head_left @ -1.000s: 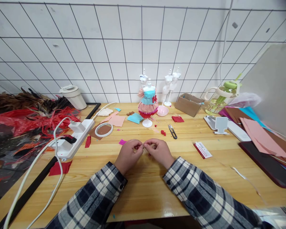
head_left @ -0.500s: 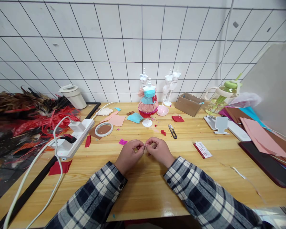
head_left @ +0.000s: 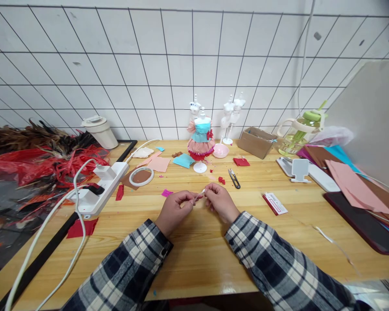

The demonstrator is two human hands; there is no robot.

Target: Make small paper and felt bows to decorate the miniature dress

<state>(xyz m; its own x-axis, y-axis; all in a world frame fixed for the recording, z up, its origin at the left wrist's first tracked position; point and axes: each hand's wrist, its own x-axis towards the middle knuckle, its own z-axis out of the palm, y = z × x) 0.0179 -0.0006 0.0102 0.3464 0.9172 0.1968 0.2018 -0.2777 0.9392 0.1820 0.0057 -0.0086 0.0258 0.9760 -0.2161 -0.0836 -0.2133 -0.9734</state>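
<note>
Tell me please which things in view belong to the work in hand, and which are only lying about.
Belonging, as far as I can judge:
small pinkish piece, pinched in the left hand; right hand close beside it
probably snips, blue scrap, dressed mannequin

Probably just lying about:
power strip
lidded cup
green-lidded bottle
white stand

L hand [head_left: 175,209] pinches a tiny pinkish pc. [head_left: 199,197] over wood table [head_left: 197,263], R hand [head_left: 222,202] at its other end, grip unclear.
Plaid cuffs [head_left: 157,242] on both arms. Magenta strip [head_left: 166,192] lies just beyond L hand; dark snips [head_left: 234,179] lie past R hand. Farther back, nr. tiled wall [head_left: 206,70], a mini dress form [head_left: 201,138] stands in blue & pink w/ red trim, pink bowl [head_left: 221,151] just beside.
</note>
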